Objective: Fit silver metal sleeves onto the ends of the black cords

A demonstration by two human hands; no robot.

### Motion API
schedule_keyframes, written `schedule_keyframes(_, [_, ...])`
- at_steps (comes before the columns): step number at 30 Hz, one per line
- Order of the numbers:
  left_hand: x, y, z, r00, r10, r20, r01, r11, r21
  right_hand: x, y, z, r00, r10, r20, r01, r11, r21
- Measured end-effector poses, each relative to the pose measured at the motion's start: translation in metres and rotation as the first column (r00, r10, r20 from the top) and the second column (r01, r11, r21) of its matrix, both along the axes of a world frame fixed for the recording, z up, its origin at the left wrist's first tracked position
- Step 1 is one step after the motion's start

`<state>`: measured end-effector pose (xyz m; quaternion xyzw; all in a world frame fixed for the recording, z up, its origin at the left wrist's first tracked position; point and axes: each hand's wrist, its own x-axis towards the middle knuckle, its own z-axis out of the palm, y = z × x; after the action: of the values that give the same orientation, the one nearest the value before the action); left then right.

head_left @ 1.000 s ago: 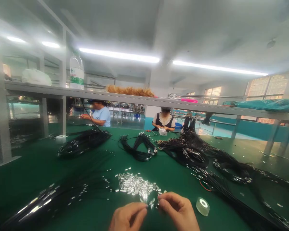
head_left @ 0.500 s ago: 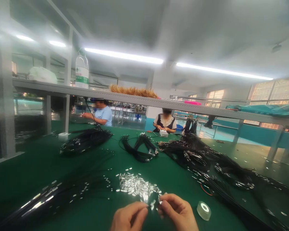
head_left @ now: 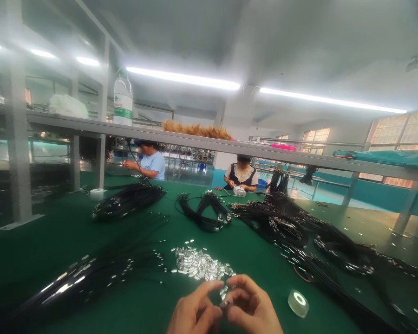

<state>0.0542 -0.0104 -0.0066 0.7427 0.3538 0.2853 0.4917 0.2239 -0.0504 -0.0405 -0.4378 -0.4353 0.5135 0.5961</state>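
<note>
A loose pile of small silver metal sleeves (head_left: pixel 198 263) lies on the green table. At the pile's near edge, my left hand (head_left: pixel 196 310) reaches in with its forefinger and thumb apart, and nothing shows between them. Facing it, my right hand (head_left: pixel 253 304) has curled fingers around a few metal pieces (head_left: pixel 224 302) by its thumb and middle fingertip. More silver bits show in the gap between both hands; how firmly they are held is partly hidden by the fingers.
Black cable bundles with silver ends (head_left: pixel 66 283) lie at the left. More black cables (head_left: pixel 320 264) spread over the right. A roll of clear tape (head_left: pixel 298 304) sits beside my right hand. A shelf (head_left: pixel 251 150) crosses above the table; two people (head_left: pixel 242 178) sit beyond it.
My left forefinger has stretched forward and away from the thumb. My right fingers have drawn in toward the thumb, with metal pieces at their tips. The view has shifted slightly.
</note>
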Motion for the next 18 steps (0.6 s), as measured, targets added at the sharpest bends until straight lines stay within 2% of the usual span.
schedule_keyframes(1, [-0.001, 0.003, 0.001, 0.999, -0.022, 0.028, 0.022, 1.000, -0.020, 0.003, 0.002, -0.003, 1.000, -0.020, 0.011, 0.020, 1.000, -0.015])
schedule_keyframes(2, [-0.002, 0.007, 0.002, 0.998, -0.031, 0.057, 0.034, 0.999, -0.038, 0.006, 0.003, -0.007, 0.990, -0.057, 0.125, 0.063, 0.997, -0.038])
schedule_keyframes(3, [-0.003, 0.010, 0.002, 0.996, -0.033, 0.087, 0.038, 0.997, -0.062, 0.009, 0.005, -0.012, 0.946, -0.098, 0.309, 0.123, 0.991, -0.061])
schedule_keyframes(5, [-0.004, 0.016, 0.003, 0.990, -0.017, 0.142, 0.033, 0.993, -0.111, 0.013, 0.010, -0.023, 0.739, -0.115, 0.663, 0.223, 0.971, -0.081])
schedule_keyframes(6, [-0.004, 0.018, 0.003, 0.988, -0.001, 0.155, 0.022, 0.991, -0.130, 0.013, 0.012, -0.028, 0.644, -0.106, 0.758, 0.251, 0.965, -0.078])
schedule_keyframes(7, [-0.005, 0.018, 0.004, 0.988, 0.013, 0.151, 0.008, 0.990, -0.141, 0.012, 0.014, -0.033, 0.591, -0.102, 0.800, 0.268, 0.960, -0.076])
schedule_keyframes(8, [-0.005, 0.018, 0.004, 0.990, 0.031, 0.135, -0.012, 0.990, -0.141, 0.010, 0.015, -0.037, 0.581, -0.104, 0.807, 0.284, 0.955, -0.081])
schedule_keyframes(11, [-0.005, 0.015, 0.004, 0.994, 0.092, 0.057, -0.083, 0.987, -0.138, 0.005, 0.019, -0.043, 0.578, -0.152, 0.802, 0.347, 0.935, -0.073])
schedule_keyframes(13, [-0.005, 0.012, 0.003, 0.995, 0.100, 0.015, -0.098, 0.987, -0.129, 0.004, 0.019, -0.043, 0.604, -0.183, 0.776, 0.362, 0.930, -0.063])
schedule_keyframes(16, [-0.007, 0.011, 0.002, 0.997, 0.079, -0.005, -0.079, 0.993, -0.086, 0.007, 0.017, -0.041, 0.745, -0.162, 0.647, 0.286, 0.954, -0.090])
schedule_keyframes(18, [-0.007, 0.011, 0.002, 0.997, 0.075, -0.011, -0.076, 0.994, -0.076, 0.010, 0.013, -0.038, 0.870, -0.143, 0.471, 0.209, 0.974, -0.091])
